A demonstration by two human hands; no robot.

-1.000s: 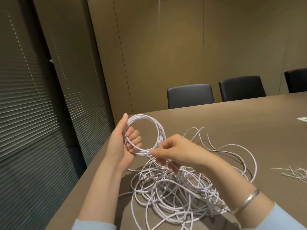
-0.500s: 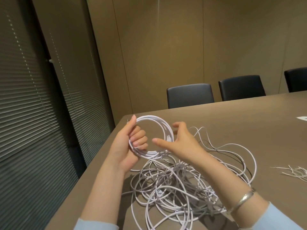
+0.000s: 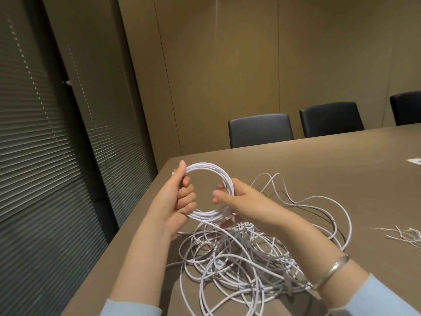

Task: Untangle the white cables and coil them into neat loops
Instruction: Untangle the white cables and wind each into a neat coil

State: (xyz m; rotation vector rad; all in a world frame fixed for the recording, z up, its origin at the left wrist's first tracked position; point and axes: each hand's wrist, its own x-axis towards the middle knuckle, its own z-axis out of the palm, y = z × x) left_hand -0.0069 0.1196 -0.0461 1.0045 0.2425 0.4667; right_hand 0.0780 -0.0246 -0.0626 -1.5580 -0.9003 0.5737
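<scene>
The brown surface point(image 3: 307, 160) fills the right and near part of the scene, with black chairs point(image 3: 260, 130) along its far edge and slatted blinds point(image 3: 45, 156) to the left. On it, near the person, lies the tangle of white cables point(image 3: 246, 263), a loose heap of crossing loops with a few long strands swinging out to the right. Well apart to the right sits a small bunch of short white ties point(image 3: 403, 234).

Above the heap the coil point(image 3: 211, 190) is held upright, a tidy ring of many turns. The left hand point(image 3: 177, 199) clenches round its left side, thumb up along the outside and fingers curled through the middle. The right hand point(image 3: 237, 201) grasps the right side, fingers wrapped over the strands; the thumb looks blurred, so its exact contact is unclear.

The step in hand appears to be laying another turn onto the ring. To do it well, the left hand should keep a firm hold so the turns stay stacked, while the right hand draws slack gently from the heap, following one strand and freeing crossings rather than tugging, and matches each new loop to the ring's size.
</scene>
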